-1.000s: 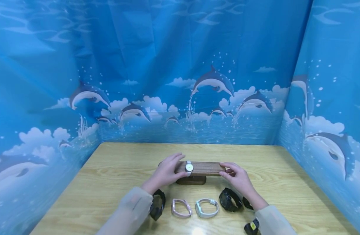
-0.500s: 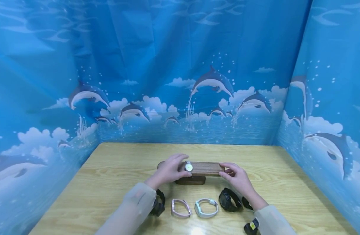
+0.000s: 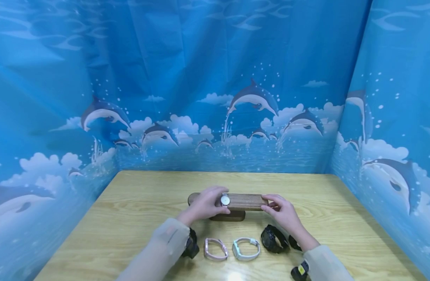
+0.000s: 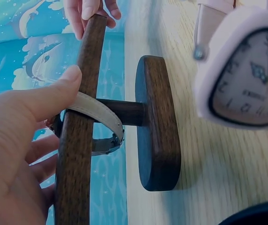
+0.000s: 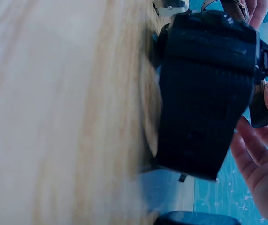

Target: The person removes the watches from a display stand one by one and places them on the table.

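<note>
A round-faced wristwatch with a pale strap hangs around the bar of a dark wooden watch stand. My left hand grips the watch on the bar. Its thumb presses the strap near the bar's edge, and the other fingers lie on the far side, partly hidden by the bar. My right hand pinches the right end of the bar between thumb and fingers. The strap forms a closed loop beneath the bar in the left wrist view. The stand's base rests on the table.
Nearer on the wooden table stand a pink watch, a mint watch and a black watch. Another black object is partly behind my right forearm. Beside my left sleeve is a dark object. A dolphin-print curtain surrounds the table.
My left hand has shifted slightly right along the bar, closer around the watch, uncovering the bar's left end. My right hand, the stand and the watch keep their places.
</note>
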`<state>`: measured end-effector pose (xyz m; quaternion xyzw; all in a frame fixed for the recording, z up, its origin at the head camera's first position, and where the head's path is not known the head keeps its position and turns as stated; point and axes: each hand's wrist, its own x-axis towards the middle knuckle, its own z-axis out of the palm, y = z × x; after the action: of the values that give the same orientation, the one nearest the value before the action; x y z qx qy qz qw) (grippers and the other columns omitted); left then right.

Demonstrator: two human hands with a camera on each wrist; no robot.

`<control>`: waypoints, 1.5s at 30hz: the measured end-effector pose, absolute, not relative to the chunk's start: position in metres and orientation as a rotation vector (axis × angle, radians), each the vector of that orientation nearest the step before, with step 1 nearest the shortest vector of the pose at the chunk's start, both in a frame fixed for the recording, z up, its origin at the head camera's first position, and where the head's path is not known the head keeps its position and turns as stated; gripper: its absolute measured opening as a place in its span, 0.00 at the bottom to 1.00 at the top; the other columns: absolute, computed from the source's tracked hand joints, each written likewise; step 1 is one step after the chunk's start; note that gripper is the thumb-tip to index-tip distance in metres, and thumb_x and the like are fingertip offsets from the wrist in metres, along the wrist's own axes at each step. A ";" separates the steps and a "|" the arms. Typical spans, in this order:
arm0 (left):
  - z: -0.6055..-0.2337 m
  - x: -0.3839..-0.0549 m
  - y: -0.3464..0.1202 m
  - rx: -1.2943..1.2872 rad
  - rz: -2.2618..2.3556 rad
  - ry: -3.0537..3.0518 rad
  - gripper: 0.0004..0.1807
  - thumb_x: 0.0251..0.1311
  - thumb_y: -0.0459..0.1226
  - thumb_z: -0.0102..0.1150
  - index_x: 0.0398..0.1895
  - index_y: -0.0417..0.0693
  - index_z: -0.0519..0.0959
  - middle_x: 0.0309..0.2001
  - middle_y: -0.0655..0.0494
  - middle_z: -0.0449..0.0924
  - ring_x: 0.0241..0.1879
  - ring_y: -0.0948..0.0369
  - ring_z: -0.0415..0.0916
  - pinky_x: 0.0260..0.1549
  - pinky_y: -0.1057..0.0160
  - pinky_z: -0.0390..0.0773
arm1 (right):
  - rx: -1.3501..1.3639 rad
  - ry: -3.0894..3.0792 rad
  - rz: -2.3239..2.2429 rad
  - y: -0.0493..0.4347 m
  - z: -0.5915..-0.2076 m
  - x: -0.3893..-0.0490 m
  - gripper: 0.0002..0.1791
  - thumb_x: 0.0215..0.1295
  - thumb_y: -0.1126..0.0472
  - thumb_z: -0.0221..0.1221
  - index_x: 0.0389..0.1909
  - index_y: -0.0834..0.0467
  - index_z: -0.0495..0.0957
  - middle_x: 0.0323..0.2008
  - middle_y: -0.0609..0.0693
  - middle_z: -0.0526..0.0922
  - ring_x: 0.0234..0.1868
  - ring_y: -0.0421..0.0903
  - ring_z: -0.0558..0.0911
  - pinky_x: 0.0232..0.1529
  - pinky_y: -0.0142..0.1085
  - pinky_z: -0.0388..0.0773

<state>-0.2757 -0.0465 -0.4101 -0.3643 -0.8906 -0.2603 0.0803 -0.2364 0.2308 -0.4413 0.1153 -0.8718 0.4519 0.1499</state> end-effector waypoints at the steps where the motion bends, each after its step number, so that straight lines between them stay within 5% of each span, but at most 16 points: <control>1: -0.411 -0.276 -0.046 -1.092 -0.769 -2.661 0.37 0.45 0.49 0.70 0.58 0.43 0.71 0.56 0.50 0.74 0.54 0.55 0.70 0.56 0.54 0.70 | 0.330 -2.506 1.299 0.231 -0.441 -0.236 0.18 0.56 0.61 0.65 0.49 0.60 0.79 0.47 0.55 0.80 0.38 0.47 0.80 0.37 0.32 0.80; 15: -0.415 -0.274 -0.042 -1.074 -0.743 -2.671 0.30 0.46 0.48 0.69 0.55 0.49 0.75 0.54 0.55 0.75 0.55 0.56 0.70 0.59 0.49 0.63 | 0.298 -2.503 1.336 0.230 -0.443 -0.237 0.18 0.56 0.60 0.65 0.49 0.58 0.79 0.47 0.54 0.80 0.37 0.46 0.79 0.36 0.31 0.79; 31: -0.414 -0.279 -0.049 -1.145 -0.722 -2.652 0.27 0.48 0.45 0.69 0.53 0.49 0.75 0.48 0.58 0.77 0.46 0.63 0.74 0.48 0.61 0.74 | 0.256 -2.525 1.336 0.227 -0.440 -0.234 0.19 0.56 0.60 0.65 0.49 0.58 0.79 0.48 0.55 0.79 0.39 0.48 0.80 0.37 0.32 0.80; 45: -0.412 -0.281 -0.055 -1.113 -0.725 -2.669 0.28 0.48 0.45 0.70 0.53 0.48 0.75 0.48 0.57 0.78 0.45 0.62 0.74 0.46 0.60 0.75 | 0.285 -2.517 1.304 0.230 -0.440 -0.234 0.18 0.57 0.59 0.64 0.50 0.58 0.79 0.48 0.55 0.79 0.38 0.46 0.79 0.36 0.33 0.80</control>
<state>-0.2807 -0.0550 -0.4124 -0.3721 -0.8924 -0.2424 0.0798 -0.2338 0.2299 -0.4403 0.0990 -0.8739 0.4530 0.1459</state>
